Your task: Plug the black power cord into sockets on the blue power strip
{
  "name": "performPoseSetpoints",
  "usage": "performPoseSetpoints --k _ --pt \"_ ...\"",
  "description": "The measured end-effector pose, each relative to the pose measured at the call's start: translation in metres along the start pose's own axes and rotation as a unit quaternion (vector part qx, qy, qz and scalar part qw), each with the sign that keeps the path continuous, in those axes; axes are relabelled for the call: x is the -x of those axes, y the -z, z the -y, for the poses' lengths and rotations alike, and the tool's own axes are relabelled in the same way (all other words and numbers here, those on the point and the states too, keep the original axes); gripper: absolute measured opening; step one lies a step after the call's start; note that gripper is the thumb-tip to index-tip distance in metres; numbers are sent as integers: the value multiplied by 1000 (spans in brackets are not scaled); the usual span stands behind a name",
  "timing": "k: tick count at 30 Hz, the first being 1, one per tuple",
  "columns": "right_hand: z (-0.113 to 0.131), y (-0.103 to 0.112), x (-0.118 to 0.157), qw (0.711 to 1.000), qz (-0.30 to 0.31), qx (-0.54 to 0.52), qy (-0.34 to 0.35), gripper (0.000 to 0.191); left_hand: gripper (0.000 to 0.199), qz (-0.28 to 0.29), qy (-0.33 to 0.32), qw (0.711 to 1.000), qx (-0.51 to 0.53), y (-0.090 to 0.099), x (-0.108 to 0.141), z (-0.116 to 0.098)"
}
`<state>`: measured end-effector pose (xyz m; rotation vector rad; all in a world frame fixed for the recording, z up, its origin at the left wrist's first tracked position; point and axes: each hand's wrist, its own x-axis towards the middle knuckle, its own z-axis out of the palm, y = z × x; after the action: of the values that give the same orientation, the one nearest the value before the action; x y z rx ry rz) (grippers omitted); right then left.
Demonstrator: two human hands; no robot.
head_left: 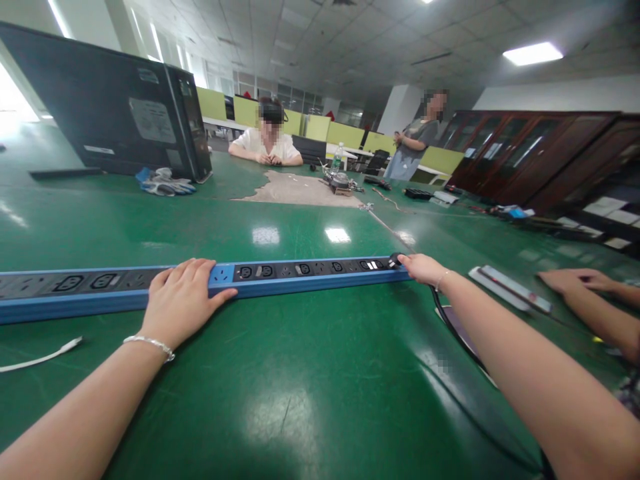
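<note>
A long blue power strip (320, 285) with black sockets lies across the green table, running out of view at the left. Over its left part lies my left hand (181, 293), fingers across the top and thumb along the front side, holding it. At the strip's right end my right hand (424, 268) is closed on a black plug (396, 260), which touches the last part of the socket row. Whether its pins are fully in a socket is hidden. A black cable (453, 327) hangs below my right wrist and runs toward the lower right.
A white cable (43, 357) lies front left. Behind the strip are work gloves (165, 182) and a black computer case (115, 107). A white and grey bar (510, 290) lies right, near another person's hands (575, 280). A seated person (267, 143) is across the table; another (413, 143) stands behind.
</note>
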<state>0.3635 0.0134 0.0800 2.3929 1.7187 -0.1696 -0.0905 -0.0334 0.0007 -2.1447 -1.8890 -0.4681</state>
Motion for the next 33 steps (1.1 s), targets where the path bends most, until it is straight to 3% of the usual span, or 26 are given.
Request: performPoseSetpoints --k 9,20,27,33 --pt "2 -7 -14 999 -29 29 22 50 64 -12 -5 1000 -18 1 1 -1" --pt "-1 -12 -14 999 -20 8 26 48 64 -9 -2 1000 -13 1 1 -1" --pt "-2 -30 -9 997 -72 -10 17 52 65 -4 -2 1000 -21 0 1 -1" --pt "3 -13 -15 999 -29 -1 13 48 66 6 3 1000 -29 1 0 0"
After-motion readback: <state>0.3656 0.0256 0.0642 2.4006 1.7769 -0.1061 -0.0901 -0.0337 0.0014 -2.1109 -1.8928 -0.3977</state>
